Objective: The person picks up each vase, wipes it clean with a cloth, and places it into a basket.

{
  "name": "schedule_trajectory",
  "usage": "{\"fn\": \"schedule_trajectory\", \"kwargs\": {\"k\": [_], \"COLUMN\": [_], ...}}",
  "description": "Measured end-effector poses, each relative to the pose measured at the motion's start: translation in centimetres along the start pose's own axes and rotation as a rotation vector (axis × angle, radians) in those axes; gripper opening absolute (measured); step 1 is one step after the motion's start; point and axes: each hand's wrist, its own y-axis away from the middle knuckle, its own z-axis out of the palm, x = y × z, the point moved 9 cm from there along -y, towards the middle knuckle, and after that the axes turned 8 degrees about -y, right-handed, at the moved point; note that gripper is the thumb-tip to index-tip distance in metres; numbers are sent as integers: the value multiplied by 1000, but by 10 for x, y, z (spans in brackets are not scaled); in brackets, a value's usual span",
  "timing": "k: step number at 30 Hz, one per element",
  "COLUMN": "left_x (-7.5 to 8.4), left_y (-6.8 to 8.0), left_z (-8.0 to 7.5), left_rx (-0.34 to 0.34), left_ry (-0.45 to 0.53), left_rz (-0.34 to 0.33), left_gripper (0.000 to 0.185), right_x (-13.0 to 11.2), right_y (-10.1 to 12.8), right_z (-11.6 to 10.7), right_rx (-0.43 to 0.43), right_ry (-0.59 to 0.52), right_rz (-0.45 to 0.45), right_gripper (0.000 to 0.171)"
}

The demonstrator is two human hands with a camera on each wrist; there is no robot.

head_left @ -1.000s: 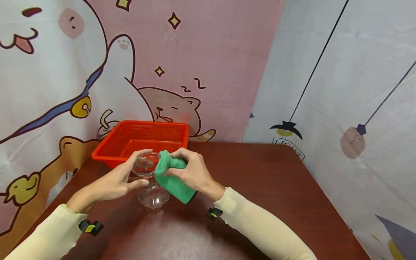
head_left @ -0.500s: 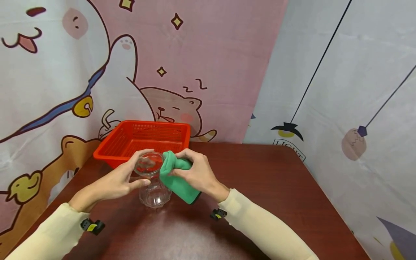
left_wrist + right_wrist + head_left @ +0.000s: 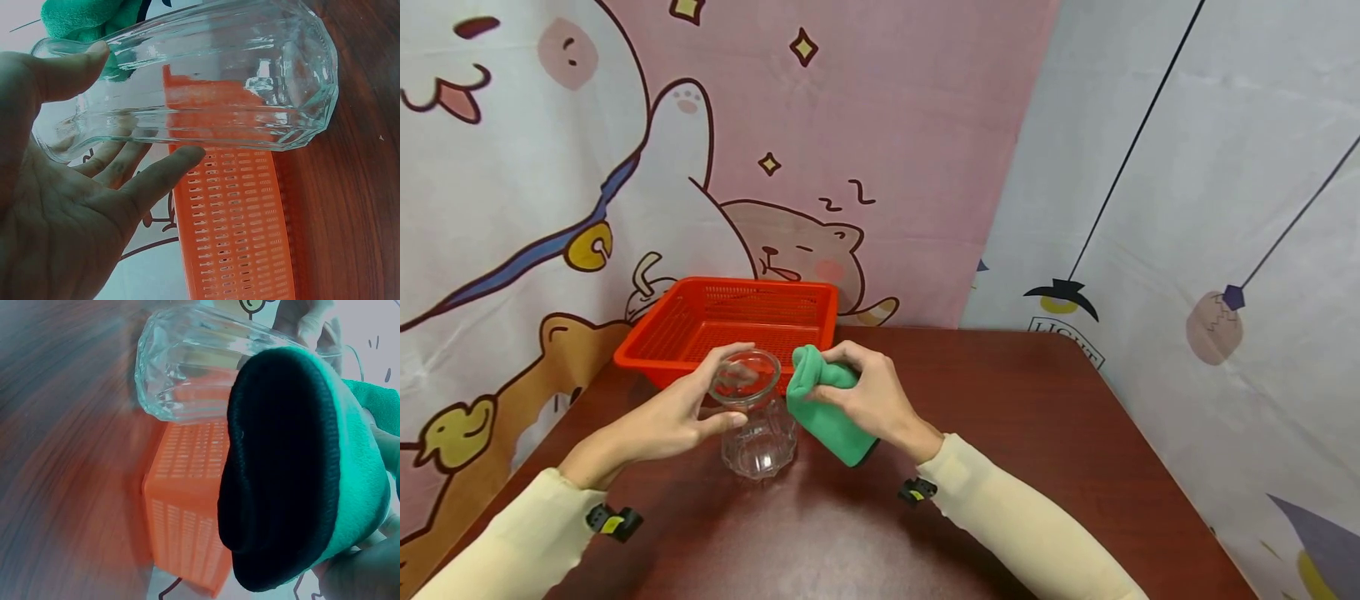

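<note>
A clear glass vase (image 3: 758, 442) with a faceted body and flared rim stands upright on the table, left of centre. My left hand (image 3: 677, 415) holds it near the neck, the thumb on the near side and the fingers behind. In the left wrist view the thumb touches the glass vase (image 3: 206, 94) just below its mouth. To the right, my right hand (image 3: 868, 398) pinches a folded green cloth (image 3: 831, 425) by its upper part, thumb in front. The cloth hangs a little apart from the vase. In the right wrist view the green cloth (image 3: 359, 481) shows a dark edge and inside.
Behind the vase, a red perforated plastic basket (image 3: 658, 364) sits at the table's back left. The brown wooden table (image 3: 1000, 433) runs to a patterned cloth wall (image 3: 917, 167) at the back and right.
My right hand has drawn to the right with the green cloth, widening the space between cloth and vase rim. The left hand and the vase have hardly moved.
</note>
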Motion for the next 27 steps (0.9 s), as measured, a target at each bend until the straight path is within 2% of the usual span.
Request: {"fn": "schedule_trajectory", "kwargs": {"k": [10, 19, 27], "left_x": [0, 0, 2], "left_y": [0, 0, -1], "left_z": [0, 2, 0], "left_rx": [3, 0, 12], "left_ry": [-5, 2, -49], "left_rz": [-4, -2, 3], "left_gripper": [94, 94, 96], "right_x": [19, 40, 53], "right_y": [6, 13, 18], "right_z": [-21, -43, -69], "right_rx": [30, 41, 72], "right_ry": [23, 86, 116], "right_rz": [41, 72, 89], "right_gripper": [40, 42, 42]}}
